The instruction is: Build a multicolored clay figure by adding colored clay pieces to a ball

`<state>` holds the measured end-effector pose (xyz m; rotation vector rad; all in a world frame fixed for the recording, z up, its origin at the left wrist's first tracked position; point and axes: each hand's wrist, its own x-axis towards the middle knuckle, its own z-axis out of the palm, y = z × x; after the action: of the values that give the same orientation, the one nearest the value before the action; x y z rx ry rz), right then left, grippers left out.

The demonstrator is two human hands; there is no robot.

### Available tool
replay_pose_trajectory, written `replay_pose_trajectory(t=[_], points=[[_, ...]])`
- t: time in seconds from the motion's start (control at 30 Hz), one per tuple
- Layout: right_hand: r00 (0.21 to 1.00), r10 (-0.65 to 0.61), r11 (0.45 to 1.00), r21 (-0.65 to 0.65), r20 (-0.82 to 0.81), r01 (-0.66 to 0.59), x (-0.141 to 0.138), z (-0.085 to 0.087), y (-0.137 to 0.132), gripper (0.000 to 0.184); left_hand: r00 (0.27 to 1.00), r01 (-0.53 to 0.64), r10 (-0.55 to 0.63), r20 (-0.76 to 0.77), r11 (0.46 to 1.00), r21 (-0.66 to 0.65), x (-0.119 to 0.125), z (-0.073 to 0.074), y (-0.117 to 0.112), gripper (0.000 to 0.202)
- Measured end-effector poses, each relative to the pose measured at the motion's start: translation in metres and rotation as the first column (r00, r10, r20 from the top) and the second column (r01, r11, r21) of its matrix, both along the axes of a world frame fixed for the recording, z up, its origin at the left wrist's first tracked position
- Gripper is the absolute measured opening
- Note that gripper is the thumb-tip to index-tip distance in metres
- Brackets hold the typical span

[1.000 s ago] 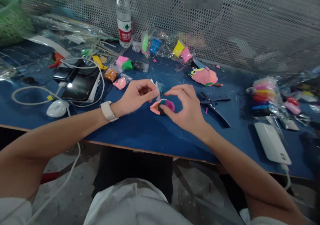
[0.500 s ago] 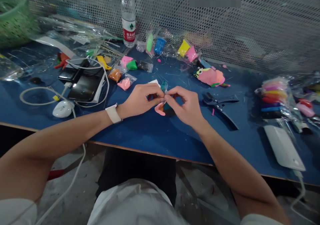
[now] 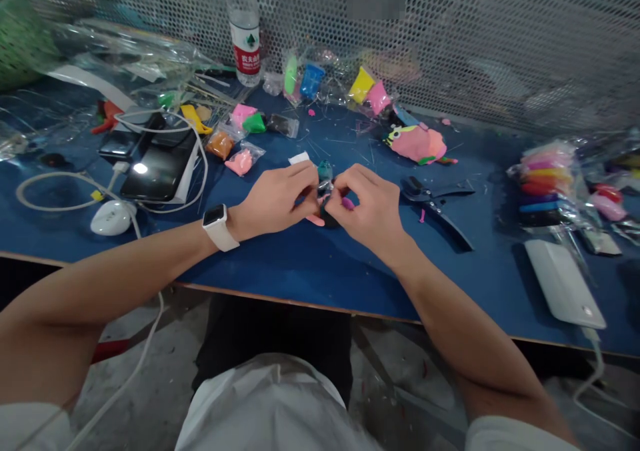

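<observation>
My left hand and my right hand work close together over the front middle of the blue table. Thumb and fingers are closed in a pinch on both; what each one grips is mostly hidden. Between and under the fingertips lies a small dark object with a teal clear-looking part at its far end. A salmon-pink strip sticks out below my left fingertips. Through the loop of my right thumb and finger shows a magenta piece. Just beyond my left hand lies a white scrap.
Black-handled pliers and a pink clay figure lie to the right. Clay packets, a black phone and a looped white cable are on the left. A water bottle stands behind; a white power bank sits far right.
My fingertips have moved slightly apart. The magenta piece now shows beside my right thumb, and my left wrist has turned so the watch face is visible. The view has shifted a little.
</observation>
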<state>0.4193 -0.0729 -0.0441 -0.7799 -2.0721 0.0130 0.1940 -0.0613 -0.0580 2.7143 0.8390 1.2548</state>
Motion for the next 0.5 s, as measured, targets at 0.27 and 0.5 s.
replay_pose_trajectory(t=[0.27,0.5], points=[[0.999,-0.001,0.999,-0.039,-0.053,-0.001,0.002,-0.0031,0.0023,0.022,1.0,0.012,-0.007,-0.028,0.982,0.19,-0.001,0.002,0.0041,0.018],[0.924,0.074,0.966,-0.202,-0.376,-0.16,-0.0024,0.0012,-0.0036,0.017,0.985,0.147,-0.154,0.071,0.985,0.094,-0.0034,-0.0009,0.0033,0.013]])
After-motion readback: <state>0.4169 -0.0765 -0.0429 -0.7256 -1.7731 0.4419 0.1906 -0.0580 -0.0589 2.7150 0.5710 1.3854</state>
